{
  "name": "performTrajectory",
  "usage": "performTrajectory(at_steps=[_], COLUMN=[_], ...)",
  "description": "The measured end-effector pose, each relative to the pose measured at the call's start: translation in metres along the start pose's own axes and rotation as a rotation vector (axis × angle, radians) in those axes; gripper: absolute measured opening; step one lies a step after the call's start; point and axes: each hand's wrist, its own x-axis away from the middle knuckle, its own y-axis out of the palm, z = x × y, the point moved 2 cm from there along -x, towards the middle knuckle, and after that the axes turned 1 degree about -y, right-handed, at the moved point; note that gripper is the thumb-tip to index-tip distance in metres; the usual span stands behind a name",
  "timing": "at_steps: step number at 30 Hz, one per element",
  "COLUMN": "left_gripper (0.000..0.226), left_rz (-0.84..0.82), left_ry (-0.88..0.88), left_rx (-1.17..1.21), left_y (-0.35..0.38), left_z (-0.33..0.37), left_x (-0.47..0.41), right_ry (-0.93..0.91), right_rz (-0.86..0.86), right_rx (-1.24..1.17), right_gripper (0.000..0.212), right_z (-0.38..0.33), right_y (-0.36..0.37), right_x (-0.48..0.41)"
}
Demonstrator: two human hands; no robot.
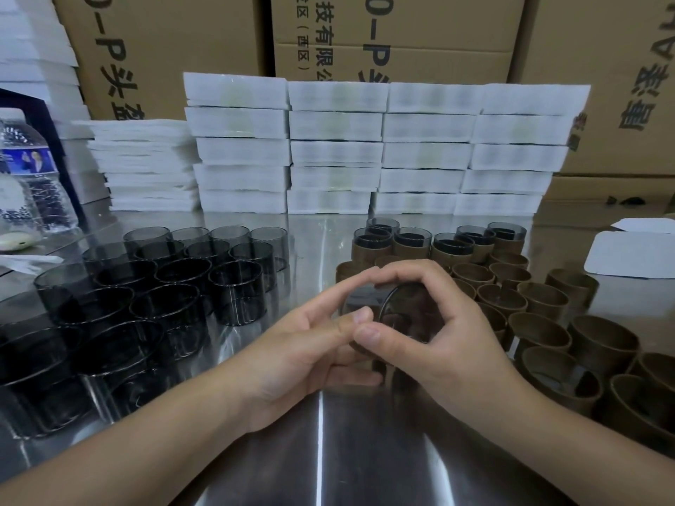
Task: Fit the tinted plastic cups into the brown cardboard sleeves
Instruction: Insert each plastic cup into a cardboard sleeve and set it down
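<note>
Nearest, on the bare steel bench [328, 451]: two forearms come in from the near edge and meet at centre.

Item 1. Left hand [310, 345], fingers curled, forefinger and thumb pinching the held cup [361, 295], one tinted plastic cup raised off the bench.

Item 2. Right hand [449, 334], fingers curled, forefinger arched over and thumb under the held sleeve [405, 308], a brown cardboard ring mostly hidden by the fingers. The two thumbs touch.

Item 3. Relation. Cup and sleeve lie on their sides, with a shared long axis running roughly left to right: cup on the left-hand side, sleeve on the right. How far the cup has gone in cannot be told. Judged next move: press the two together along that axis, keeping the rims square.

Item 4. Loose cups [164, 297], left, standing upright in a packed group, near to mid bench.

Item 5. Empty sleeves [540, 330], right, upright, nearer the right hand.

Item 6. Sleeved cups [409, 242], beyond the hands, far centre-right, in a row.

Item 7. White foam stacks [336, 147], far edge. Water bottle [29, 177], far left. Printed cartons [401, 31] behind.
</note>
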Motion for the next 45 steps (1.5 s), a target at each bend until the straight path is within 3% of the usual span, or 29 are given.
performTrajectory(at_steps=[10,16,22,26,30,37,45], left_gripper=[0.084,0.077,0.056,0.061,0.067,0.04,0.058], left_rz=[-0.001,-0.045,-0.044,-0.035,-0.005,0.096,0.184], left_ry=[-0.001,0.019,0.001,-0.036,-0.062,-0.065,-0.098], left_rx=[0.022,-0.014,0.02,0.08,0.174,0.238,0.299], left_y=[-0.001,-0.001,-0.003,-0.004,-0.005,-0.009,-0.005], left_z=[0.0,0.0,0.0,0.0,0.001,0.004,0.007], left_x=[-0.001,-0.001,-0.001,-0.002,-0.003,-0.004,-0.003], right_ry=[-0.061,-0.009,0.064,0.126,0.116,0.095,0.093], right_rz=[0.039,0.043,0.071,0.097,0.097,0.035,-0.006], right_rx=[-0.019,-0.042,-0.063,-0.137,-0.168,-0.169,-0.145], right_gripper=[0.019,0.012,0.021,0.035,0.026,0.023,0.031], right_z=[0.0,0.002,0.003,0.005,0.008,0.015,0.017], right_y=[-0.001,-0.002,-0.002,-0.005,-0.006,-0.005,-0.004], right_x=[-0.003,-0.006,-0.007,-0.006,-0.008,-0.007,-0.006])
